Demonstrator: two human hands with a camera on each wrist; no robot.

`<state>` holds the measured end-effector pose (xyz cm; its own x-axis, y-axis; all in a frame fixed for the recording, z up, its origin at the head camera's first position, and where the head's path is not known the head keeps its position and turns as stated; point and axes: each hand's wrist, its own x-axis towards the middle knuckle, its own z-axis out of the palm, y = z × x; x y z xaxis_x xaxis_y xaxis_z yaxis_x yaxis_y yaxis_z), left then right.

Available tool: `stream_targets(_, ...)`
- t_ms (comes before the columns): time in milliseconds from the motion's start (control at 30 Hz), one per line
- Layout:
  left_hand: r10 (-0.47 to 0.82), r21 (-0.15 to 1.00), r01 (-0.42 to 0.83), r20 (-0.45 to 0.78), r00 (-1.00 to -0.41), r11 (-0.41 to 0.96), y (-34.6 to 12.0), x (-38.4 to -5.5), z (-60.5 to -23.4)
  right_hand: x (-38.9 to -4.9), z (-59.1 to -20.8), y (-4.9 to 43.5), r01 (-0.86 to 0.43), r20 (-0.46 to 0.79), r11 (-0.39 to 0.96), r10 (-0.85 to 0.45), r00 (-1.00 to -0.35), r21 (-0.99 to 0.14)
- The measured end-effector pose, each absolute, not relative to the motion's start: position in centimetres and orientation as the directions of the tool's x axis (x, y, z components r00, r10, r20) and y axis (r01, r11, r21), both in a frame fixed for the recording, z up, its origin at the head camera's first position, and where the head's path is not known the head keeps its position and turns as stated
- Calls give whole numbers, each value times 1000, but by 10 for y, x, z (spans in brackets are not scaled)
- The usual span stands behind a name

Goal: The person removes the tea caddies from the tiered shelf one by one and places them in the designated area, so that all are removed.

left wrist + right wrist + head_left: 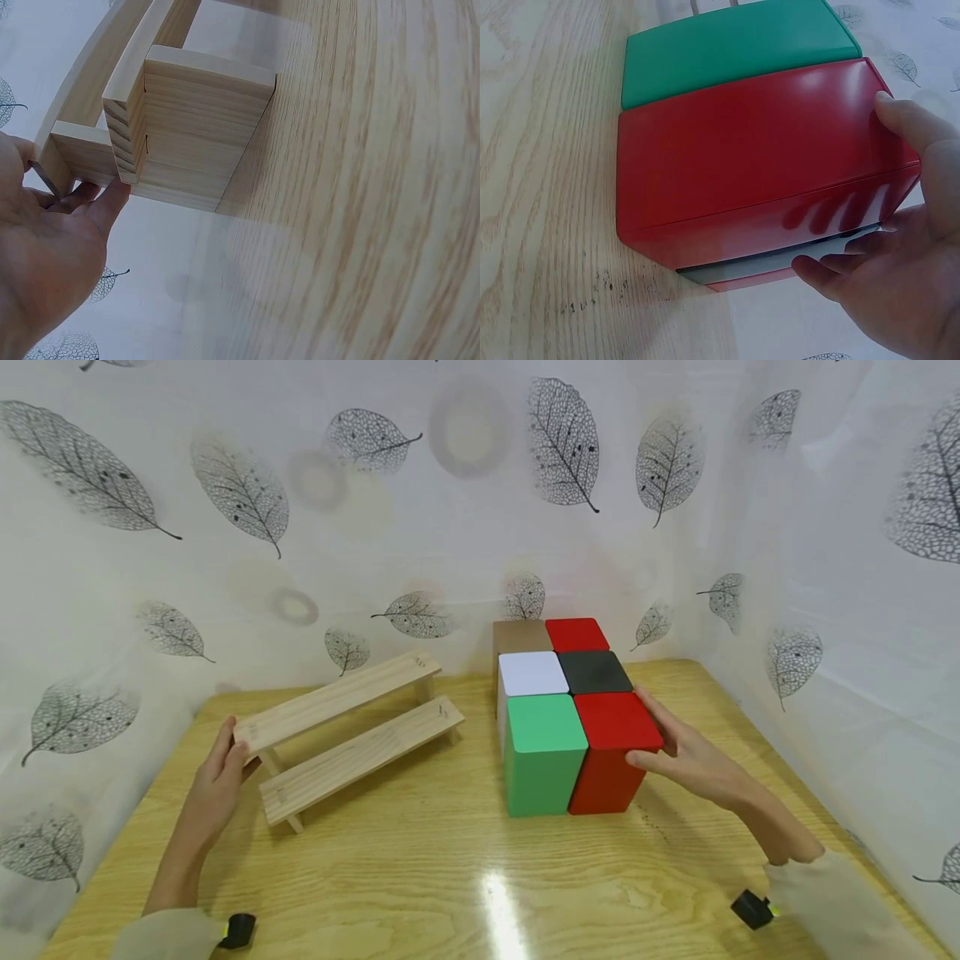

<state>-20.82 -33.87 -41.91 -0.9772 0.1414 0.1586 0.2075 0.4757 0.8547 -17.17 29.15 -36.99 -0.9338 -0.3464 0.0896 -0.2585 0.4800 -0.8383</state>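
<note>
My left hand (215, 793) holds the left end of a two-tier wooden rack (341, 697) standing slantwise on the table. In the left wrist view, the thumb lies by the upper board (90, 67) and the fingers reach underneath. My right hand (697, 760) is at the near right red box (617, 722); its thumb touches the front near the top corner. Along the box's side the other fingers extend fairly straight, seeming slightly apart from it in the right wrist view. Beside it are a green box (546, 768), a white box (533, 673) and a black box (596, 672).
At the back of the block of upright boxes are a brown box (521, 636) and another red box (577, 634). All stand close together on the wooden table (420, 877). A leaf-patterned curtain (465, 543) surrounds the table at the back and sides.
</note>
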Motion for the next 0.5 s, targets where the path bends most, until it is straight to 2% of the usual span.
stream_targets(300, 149, 857, 207, 154, -977, 472, -340, -209, -421, -169, -372, 300, -296, 138, 429, -363, -922, -853)
stream_targets(500, 130, 854, 190, 145, -981, 484, -344, -205, -423, -169, -371, 303, -333, 172, 472, -352, -920, -817)
